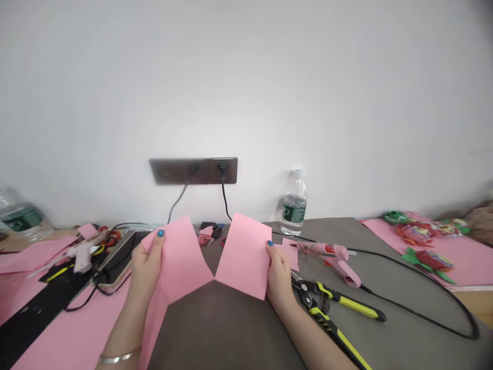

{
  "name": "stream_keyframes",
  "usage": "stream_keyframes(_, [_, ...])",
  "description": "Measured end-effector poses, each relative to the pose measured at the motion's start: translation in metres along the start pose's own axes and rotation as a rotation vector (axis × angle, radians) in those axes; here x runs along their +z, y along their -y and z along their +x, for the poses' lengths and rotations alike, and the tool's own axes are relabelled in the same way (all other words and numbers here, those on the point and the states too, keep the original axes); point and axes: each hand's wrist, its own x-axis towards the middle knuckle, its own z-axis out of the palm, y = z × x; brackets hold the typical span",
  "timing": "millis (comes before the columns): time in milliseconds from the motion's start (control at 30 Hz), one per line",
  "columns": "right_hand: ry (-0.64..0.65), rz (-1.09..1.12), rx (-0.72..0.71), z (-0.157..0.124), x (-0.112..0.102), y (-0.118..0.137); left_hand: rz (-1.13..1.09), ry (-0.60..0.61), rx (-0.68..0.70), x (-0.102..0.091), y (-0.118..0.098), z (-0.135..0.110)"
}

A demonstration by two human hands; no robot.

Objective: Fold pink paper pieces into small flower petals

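Left hand (148, 264) pinches one pink paper piece (184, 262), right hand (279, 272) a second piece (244, 254), corners meeting; both flat, not yet shaped, while craft flowers (435, 260) look already made.

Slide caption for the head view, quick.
Left hand and right hand hold up pink paper near a pink glue gun.

Head-height view toward the wall (246, 92)

1. Left hand (148, 267): raised, pinching, thumb upward in front, fingers mostly hidden.
2. Right hand (280, 275): raised well apart, pinching likewise.
3. Left forearm (128, 324) and right forearm (308, 334): slanting inward.
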Motion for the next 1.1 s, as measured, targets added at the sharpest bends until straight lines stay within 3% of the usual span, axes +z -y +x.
stream_keyframes(167, [-0.1,0.123,-0.038,0.005,-0.001,-0.003,-0.128,-0.283,-0.038,-0.007,0.005,0.011])
stream_keyframes(233, [-0.128,0.174,-0.029,0.006,0.001,-0.002,-0.142,-0.308,-0.053,-0.008,0.006,0.012])
stream_keyframes(300, [-0.168,0.22,-0.01,0.007,0.003,0.001,-0.048,-0.122,-0.049,-0.006,0.007,0.01])
stream_keyframes(367, [-0.205,0.227,0.02,0.007,0.004,0.004,0.084,0.183,-0.005,0.0,0.008,0.005])
stream_keyframes(433, [-0.185,0.187,0.044,0.006,0.005,0.006,0.198,0.469,0.091,0.009,0.009,-0.002])
stream_keyframes(467, [-0.145,0.153,0.048,0.006,0.005,0.006,0.239,0.547,0.144,0.015,0.008,-0.006])
stream_keyframes(633, [0.182,-0.02,-0.015,0.0,0.005,0.002,0.209,0.542,0.325,0.034,-0.001,-0.024])
stream_keyframes(700, [0.297,-0.043,-0.051,-0.002,0.006,-0.001,0.071,0.584,0.251,0.039,-0.005,-0.031])
stream_keyframes(833, [0.411,-0.039,-0.069,-0.004,0.01,-0.003,-0.113,0.724,-0.053,0.046,-0.01,-0.042])
stream_keyframes(900, [0.454,-0.019,-0.057,-0.004,0.011,-0.002,-0.117,0.75,-0.091,0.047,-0.01,-0.044])
stream_keyframes(1000, [0.532,-0.001,-0.009,-0.003,0.012,0.0,-0.02,0.679,0.005,0.046,-0.009,-0.042])
stream_keyframes(1100, [0.516,-0.022,0.03,-0.002,0.011,-0.001,0.161,0.585,0.155,0.043,-0.008,-0.039])
